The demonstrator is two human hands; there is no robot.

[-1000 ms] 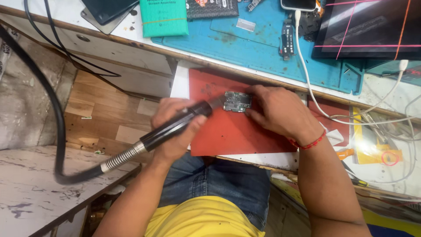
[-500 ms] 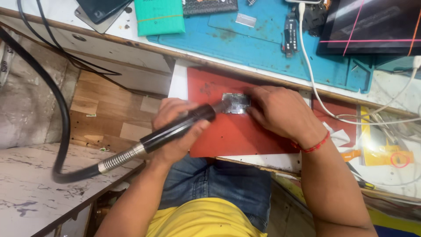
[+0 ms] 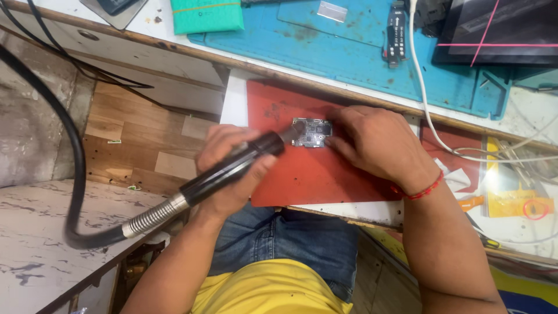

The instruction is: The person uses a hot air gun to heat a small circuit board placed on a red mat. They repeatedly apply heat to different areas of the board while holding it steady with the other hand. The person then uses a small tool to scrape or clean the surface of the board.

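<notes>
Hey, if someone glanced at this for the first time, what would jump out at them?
Probably the black hot-air wand gripped in the left hand, its nozzle aimed at a small circuit board on the red mat. The right hand steadies the board's right edge. Behind them lies a blue work mat.

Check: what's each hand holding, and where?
Left hand grips the black handpiece mid-barrel. Right hand pins the circuit board at its right edge.

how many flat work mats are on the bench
2: a red rubber mat under the small circuit board, and a blue rubber mat behind it. More may lie outside the frame.
</notes>
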